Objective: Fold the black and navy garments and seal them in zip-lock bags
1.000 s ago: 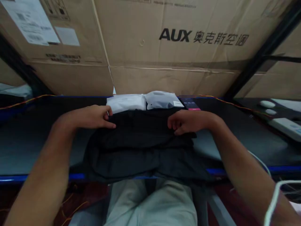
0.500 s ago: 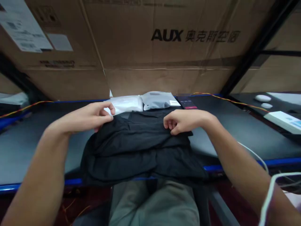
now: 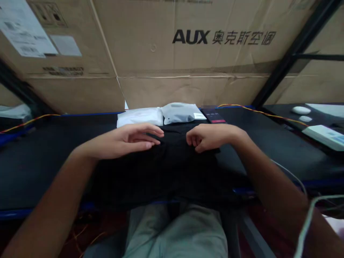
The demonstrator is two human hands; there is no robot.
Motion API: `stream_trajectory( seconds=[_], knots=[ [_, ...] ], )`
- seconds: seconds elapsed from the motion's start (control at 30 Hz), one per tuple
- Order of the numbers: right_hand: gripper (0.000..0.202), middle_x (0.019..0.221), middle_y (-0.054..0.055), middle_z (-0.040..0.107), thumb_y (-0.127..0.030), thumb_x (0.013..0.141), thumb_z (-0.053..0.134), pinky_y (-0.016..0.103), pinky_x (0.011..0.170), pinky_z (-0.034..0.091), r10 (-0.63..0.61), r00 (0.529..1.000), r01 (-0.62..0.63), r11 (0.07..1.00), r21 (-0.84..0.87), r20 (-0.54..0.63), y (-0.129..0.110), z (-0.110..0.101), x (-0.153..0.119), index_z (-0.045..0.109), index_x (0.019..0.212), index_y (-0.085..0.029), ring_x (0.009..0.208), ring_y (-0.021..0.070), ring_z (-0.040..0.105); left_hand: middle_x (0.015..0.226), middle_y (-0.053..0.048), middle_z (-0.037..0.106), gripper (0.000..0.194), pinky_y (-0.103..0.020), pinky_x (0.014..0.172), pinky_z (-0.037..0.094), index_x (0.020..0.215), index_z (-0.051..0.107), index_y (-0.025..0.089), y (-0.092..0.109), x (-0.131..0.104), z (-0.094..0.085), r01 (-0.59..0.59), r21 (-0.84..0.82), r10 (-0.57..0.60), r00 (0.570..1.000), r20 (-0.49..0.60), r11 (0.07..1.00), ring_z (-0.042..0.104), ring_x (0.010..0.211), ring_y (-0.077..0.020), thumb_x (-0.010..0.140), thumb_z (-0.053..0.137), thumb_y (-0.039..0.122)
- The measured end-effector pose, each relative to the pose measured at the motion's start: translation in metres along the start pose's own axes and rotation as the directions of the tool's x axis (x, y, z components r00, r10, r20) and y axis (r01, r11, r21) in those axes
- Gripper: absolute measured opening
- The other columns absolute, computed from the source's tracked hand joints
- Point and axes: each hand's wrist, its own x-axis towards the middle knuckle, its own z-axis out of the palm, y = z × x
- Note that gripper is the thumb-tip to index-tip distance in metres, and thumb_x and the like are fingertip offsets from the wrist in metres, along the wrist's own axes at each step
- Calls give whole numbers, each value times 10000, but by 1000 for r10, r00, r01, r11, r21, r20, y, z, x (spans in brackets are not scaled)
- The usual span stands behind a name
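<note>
A black cloth (image 3: 166, 175), perhaps a garment, lies spread over the front of the dark table and drapes to its near edge. It shows so dark that its folds are hard to make out. Over its upper left part is my left hand (image 3: 131, 140), fingers stretched out and thumb apart, holding nothing. My right hand (image 3: 205, 138) is closed at the cloth's upper right, its curled fingertips pinching the fabric.
Behind the cloth lie a white packet (image 3: 141, 116), a grey plastic pouch (image 3: 180, 113) and a phone-like dark device (image 3: 215, 115). A large cardboard box (image 3: 150, 53) walls off the back. At right are a white box (image 3: 325, 136) and a white cable (image 3: 309, 218).
My left hand has moved right from the cloth's upper left corner to its upper middle, and its fingers have opened. The right hand stays in place. The picture's lower part has darkened.
</note>
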Motion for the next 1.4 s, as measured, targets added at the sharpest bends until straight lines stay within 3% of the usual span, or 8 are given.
stream_trajectory(
  seconds=[0.1,0.27,0.5,0.63,0.87,1.07,1.17,1.4],
  knots=[
    [246,865,27,715,-142,680,680,235,597,430,5,1000,-6,1000,-12,-7,-1,-1,0,670,924,-172,743,171,639,891,-41,715,383,-276,683,550,1052,628,191,-3,-10,-20,142,171,-115,981,-157,975,689,793,-195,820,666,494],
    [266,881,33,703,-165,681,674,229,597,436,10,1000,-10,1000,-4,20,-2,-1,0,661,947,-163,767,177,640,681,29,650,733,-260,550,474,1369,450,242,-7,-9,-15,342,223,-373,921,115,913,641,597,-189,764,680,586],
    [248,856,37,721,-221,713,687,251,627,456,-55,998,56,998,42,-17,2,-2,-2,692,954,-164,766,186,652,713,48,591,609,-262,619,445,1285,410,231,-16,8,8,189,347,-164,981,-100,919,602,681,-184,774,665,441],
    [291,878,50,726,-381,795,673,276,679,478,-150,961,184,974,132,-233,1,-6,-6,703,984,-161,784,191,659,737,47,567,451,-266,630,439,1157,439,226,-15,4,0,118,327,-67,984,-163,938,566,687,-172,765,626,347],
    [199,858,44,726,-320,818,672,280,685,477,-222,885,274,959,72,-409,-1,-1,1,716,942,-171,755,180,658,1019,-69,597,360,-388,831,474,1130,509,169,-16,6,-10,294,546,53,845,-531,784,602,906,-255,786,564,259],
    [193,879,54,733,-295,823,674,307,706,494,-230,855,287,956,55,-464,2,0,3,717,960,-166,773,200,666,1171,-76,653,423,-386,953,541,1200,570,210,-5,9,21,-161,292,223,956,-193,943,645,1075,-244,807,675,329],
    [185,906,61,734,-258,823,673,294,701,491,-234,847,282,959,31,-478,1,1,5,705,973,-155,776,193,665,1273,-61,639,420,-353,996,535,1225,592,244,3,6,28,-246,160,267,955,-128,956,623,1169,-232,830,685,354],
    [188,957,68,731,-227,839,660,270,695,485,-258,870,275,961,-22,-419,0,4,8,689,1004,-144,787,172,662,983,-95,700,540,-412,799,524,1067,646,174,-17,16,16,218,608,25,931,-365,764,660,902,-302,771,640,625]
  ],
)
